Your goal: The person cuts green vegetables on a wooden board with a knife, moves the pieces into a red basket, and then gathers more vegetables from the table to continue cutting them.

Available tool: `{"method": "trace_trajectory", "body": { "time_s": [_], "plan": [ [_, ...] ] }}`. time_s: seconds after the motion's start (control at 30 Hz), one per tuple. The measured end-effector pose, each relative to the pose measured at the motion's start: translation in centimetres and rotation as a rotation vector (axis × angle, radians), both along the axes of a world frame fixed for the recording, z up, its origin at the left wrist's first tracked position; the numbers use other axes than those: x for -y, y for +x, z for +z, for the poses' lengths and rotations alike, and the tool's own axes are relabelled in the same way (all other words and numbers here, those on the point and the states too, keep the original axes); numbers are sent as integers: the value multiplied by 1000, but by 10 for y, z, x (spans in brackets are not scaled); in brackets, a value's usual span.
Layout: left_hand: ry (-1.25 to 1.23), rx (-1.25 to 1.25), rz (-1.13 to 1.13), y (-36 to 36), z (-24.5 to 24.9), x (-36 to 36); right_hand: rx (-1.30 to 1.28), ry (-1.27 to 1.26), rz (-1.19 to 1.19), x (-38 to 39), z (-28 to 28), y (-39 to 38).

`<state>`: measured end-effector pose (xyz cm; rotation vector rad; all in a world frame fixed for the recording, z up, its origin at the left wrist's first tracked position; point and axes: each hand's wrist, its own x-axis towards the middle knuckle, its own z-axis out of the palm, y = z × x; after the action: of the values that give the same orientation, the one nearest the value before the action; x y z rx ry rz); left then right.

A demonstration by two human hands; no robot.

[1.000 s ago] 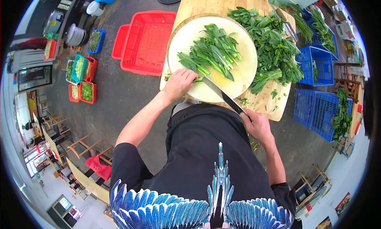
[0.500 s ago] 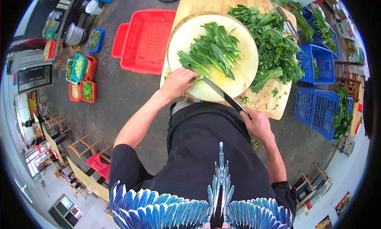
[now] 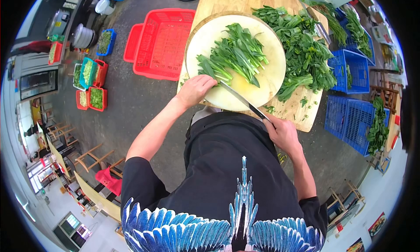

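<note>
On the round white chopping board [image 3: 271, 83] lies a pile of long-stemmed leafy greens [image 3: 238, 55]. My left hand [image 3: 197, 90] is closed at the board's near left edge, its fingertips pinching a green stem that they mostly hide. My right hand [image 3: 282, 134] grips the handle of a kitchen knife [image 3: 242, 100]. The blade slants across the near part of the board, and its tip reaches close to my left fingertips. Right of the board, a large heap of leafy greens [image 3: 306, 55] rests on the wooden table [image 3: 227, 0].
A red plastic basket [image 3: 162, 44] stands left of the table. Blue crates [image 3: 354, 118] are at the right, some with greens. Small cut bits [image 3: 309, 107] lie on the tabletop near its right corner. Several small vegetable baskets [image 3: 97, 99] sit on the floor far left.
The knife blade has shifted slightly left and up, closer to my left fingertips. The green piece that showed beside those fingertips is now mostly out of sight.
</note>
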<state>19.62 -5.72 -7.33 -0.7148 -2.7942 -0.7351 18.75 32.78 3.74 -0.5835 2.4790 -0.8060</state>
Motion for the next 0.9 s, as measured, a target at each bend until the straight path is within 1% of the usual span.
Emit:
{"method": "trace_trajectory", "body": {
  "time_s": [0.17, 0.27, 0.37, 0.47, 0.57, 0.67, 0.77, 0.9],
  "plan": [
    [102, 34, -38, 4, 7, 4, -87, 30, 56, 0, 0, -5],
    [95, -40, 35, 16, 5, 2, -139, 55, 124, -1, 0, -10],
    [84, -104, 160, 26, 8, -9, -175, 70, 187, -1, 3, -17],
    [152, -84, 299, 39, -6, -18, -218, 75, 241, 4, 10, -25],
    [137, -103, 351, 45, -6, -24, -241, 100, 315, 12, 19, -36],
    [146, -111, 357, 48, -14, -23, -290, 139, 398, 22, 24, -52],
    [146, -140, 431, 50, -16, -30, -308, 161, 461, 32, 29, -65],
    [79, -148, 571, 57, -10, -45, -284, 181, 508, 39, 33, -74]
  ]
}}
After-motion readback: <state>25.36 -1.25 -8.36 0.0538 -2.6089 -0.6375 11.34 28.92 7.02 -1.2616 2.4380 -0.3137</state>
